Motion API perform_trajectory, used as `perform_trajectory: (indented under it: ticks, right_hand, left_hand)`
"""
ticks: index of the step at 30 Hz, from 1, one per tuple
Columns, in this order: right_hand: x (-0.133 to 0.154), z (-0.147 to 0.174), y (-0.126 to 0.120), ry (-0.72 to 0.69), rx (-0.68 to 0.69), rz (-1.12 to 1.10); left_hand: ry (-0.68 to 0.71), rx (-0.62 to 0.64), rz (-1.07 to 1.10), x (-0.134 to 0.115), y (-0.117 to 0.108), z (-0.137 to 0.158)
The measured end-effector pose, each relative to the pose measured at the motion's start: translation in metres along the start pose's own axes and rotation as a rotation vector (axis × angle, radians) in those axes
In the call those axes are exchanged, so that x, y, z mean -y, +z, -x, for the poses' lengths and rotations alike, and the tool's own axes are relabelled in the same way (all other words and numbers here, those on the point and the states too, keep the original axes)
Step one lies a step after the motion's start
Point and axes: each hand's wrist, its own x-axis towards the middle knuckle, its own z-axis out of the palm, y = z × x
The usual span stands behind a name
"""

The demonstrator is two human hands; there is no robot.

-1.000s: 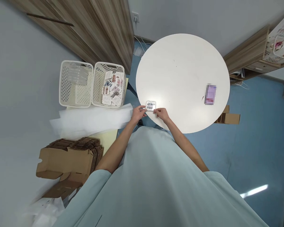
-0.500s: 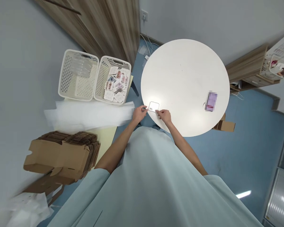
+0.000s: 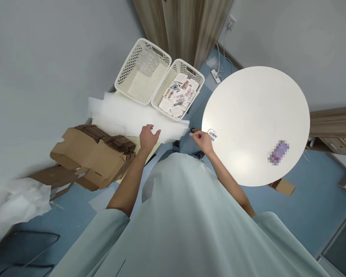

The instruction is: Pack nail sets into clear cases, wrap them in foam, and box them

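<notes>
My left hand point(image 3: 149, 139) hovers at the near edge of a stack of translucent white sheets point(image 3: 132, 115). Its thumb stands apart from its curved fingers and nothing shows between them, so it is open. My right hand point(image 3: 202, 141) is by the left edge of the round white table point(image 3: 256, 111), its fingers curled together. Whatever may be in that pinch is hidden. Right beside its knuckles, a small clear packet or case point(image 3: 212, 134) with a shiny patterned content lies on the table.
Left of the table stand two white perforated baskets, one with clear plastic pieces point(image 3: 147, 61), the other with small nail-tip cards point(image 3: 180, 96). Folded cardboard boxes point(image 3: 86, 154) are piled at left. A blurred purple item point(image 3: 278, 152) lies on the table. A power strip point(image 3: 215, 76) rests on the floor.
My view has turned left. My left hand has left the small clear case and moved over to the white sheets, opening. My right hand has come away from the case's edge.
</notes>
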Motion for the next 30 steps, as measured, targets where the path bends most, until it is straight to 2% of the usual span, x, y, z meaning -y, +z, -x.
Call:
perform_trajectory:
  ticks: [4, 10, 14, 20, 26, 30]
  right_hand:
    - [0.024, -0.016, 0.032, -0.052, 0.059, 0.058]
    - [0.04, -0.021, 0.056, -0.036, 0.094, 0.095]
    - [0.041, -0.019, 0.059, -0.04, 0.094, 0.095]
    - [0.036, -0.015, 0.059, -0.047, 0.073, 0.108]
    - [0.035, -0.006, 0.056, -0.07, 0.092, 0.11]
    - [0.037, -0.002, 0.051, -0.178, 0.1, 0.05]
  left_hand:
    - [-0.079, -0.032, 0.004, 0.03, -0.003, -0.025]
    - [-0.082, 0.009, -0.073, 0.041, 0.005, -0.037]
    - [-0.098, 0.014, -0.176, 0.043, 0.007, -0.035]
    - [-0.03, 0.019, -0.199, 0.048, 0.008, -0.031]
    - [0.041, -0.11, -0.123, 0.038, -0.001, -0.014]
    - [0.127, -0.214, -0.059, 0.023, -0.017, 0.011]
